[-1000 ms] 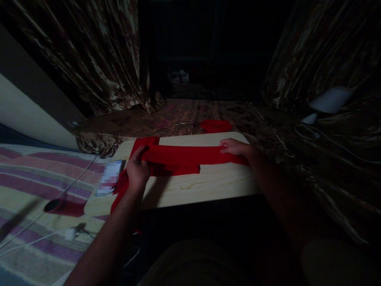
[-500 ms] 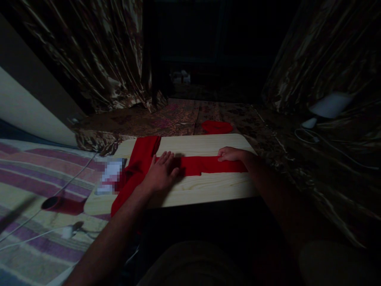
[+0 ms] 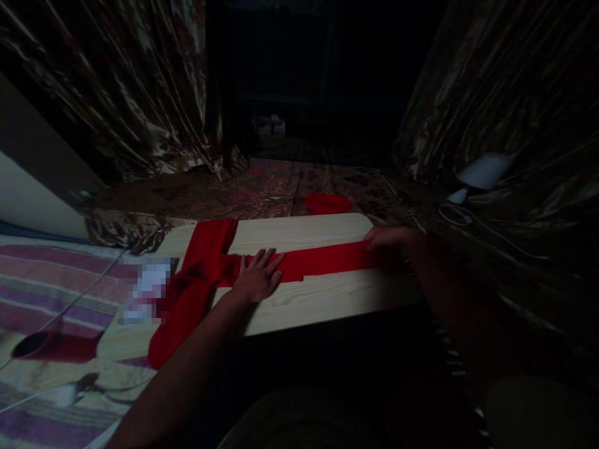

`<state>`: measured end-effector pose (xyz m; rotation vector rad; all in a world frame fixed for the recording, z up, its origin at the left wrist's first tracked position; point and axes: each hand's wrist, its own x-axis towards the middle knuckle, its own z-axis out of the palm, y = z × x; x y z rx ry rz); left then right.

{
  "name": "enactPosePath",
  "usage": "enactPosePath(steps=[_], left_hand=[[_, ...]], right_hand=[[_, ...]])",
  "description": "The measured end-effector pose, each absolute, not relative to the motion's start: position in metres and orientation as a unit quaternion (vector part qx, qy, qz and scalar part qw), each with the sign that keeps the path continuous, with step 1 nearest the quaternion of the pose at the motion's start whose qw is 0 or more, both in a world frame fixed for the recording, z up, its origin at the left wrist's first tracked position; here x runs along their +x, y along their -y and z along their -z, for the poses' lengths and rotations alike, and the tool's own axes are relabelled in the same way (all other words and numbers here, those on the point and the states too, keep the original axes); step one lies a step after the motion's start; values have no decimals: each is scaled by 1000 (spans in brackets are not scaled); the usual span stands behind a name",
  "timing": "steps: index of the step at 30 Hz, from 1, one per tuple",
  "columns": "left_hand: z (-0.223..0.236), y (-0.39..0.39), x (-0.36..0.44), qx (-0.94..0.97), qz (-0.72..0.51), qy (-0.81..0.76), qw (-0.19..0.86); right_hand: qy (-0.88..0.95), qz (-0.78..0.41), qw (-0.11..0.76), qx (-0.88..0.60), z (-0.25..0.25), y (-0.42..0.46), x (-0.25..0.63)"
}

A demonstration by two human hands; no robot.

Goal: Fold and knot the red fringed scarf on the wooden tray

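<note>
A long red cloth strip (image 3: pixel 322 259) runs lengthwise over a light wooden tabletop (image 3: pixel 290 231). Its left end meets a wider folded red cloth (image 3: pixel 187 305) lying crosswise; I cannot tell whether they are one piece. My left hand (image 3: pixel 259 274) rests flat on the strip with its fingers spread. Toward the right end, my right hand (image 3: pixel 386 238) is closed on the strip's far edge, with its fingertips partly in shadow. The strip between my hands looks fairly smooth, with a small step in its near edge.
Beyond the tabletop lies a round red cloth piece (image 3: pixel 327 202). A blurred white item (image 3: pixel 147 290) sits on the left end. A red cylinder (image 3: pixel 60 346) and a white plug (image 3: pixel 65 394) with cords rest on the striped bedding (image 3: pixel 37 274). A white lamp (image 3: pixel 486 171) stands right.
My right hand has moved right along the strip. My left hand's fingers have spread, and more of the strip's left part shows. The whole view has shifted slightly.
</note>
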<state>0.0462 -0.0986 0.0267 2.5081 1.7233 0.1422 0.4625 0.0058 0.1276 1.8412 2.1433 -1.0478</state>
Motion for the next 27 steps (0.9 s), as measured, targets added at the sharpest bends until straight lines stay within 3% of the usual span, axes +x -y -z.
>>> enactPosePath(steps=[8, 15, 18, 22, 27], left_hand=[[-27, 94, 46, 807, -94, -573, 108], [-62, 103, 64, 720, -392, -516, 247], [-77, 116, 78, 764, -385, -479, 195], [-81, 125, 92, 769, -329, -543, 75], [-74, 120, 97, 761, -303, -573, 23]], right_hand=[[-667, 580, -111, 454, -181, -7, 386], [-715, 575, -99, 386, -153, -4, 287], [-683, 619, -101, 374, -134, -3, 261], [-621, 680, -149, 361, -119, 1, 249], [-563, 722, -201, 348, -119, 11, 257]])
